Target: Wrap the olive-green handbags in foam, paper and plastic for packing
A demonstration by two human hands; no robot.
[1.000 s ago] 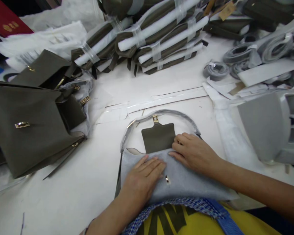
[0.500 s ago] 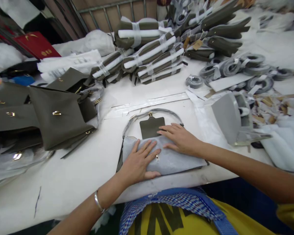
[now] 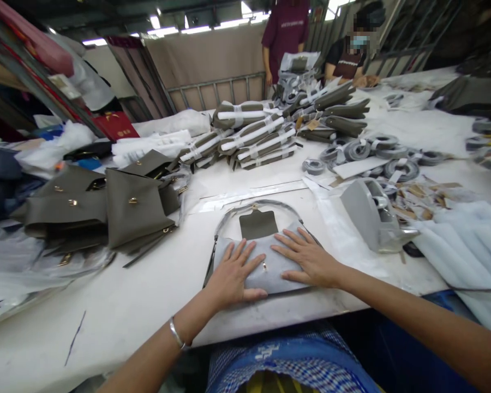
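White table (image 3: 155,300); both hands (image 3: 233,275) (image 3: 309,261) lie flat on a grey-covered handbag (image 3: 271,279).

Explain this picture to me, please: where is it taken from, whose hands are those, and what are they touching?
There's no robot here: these are a person's bare hands, seen by a camera worn on that person's head, looking forward and down. The left hand and right hand lie flat, fingers spread, on a grey-covered bag. They rest on it rather than grip it. Its dark flap lies open beyond them, inside the curve of the handle. On the white table, dark bags sit to the left, wrapped bundles farther back, and grey coils to the right.
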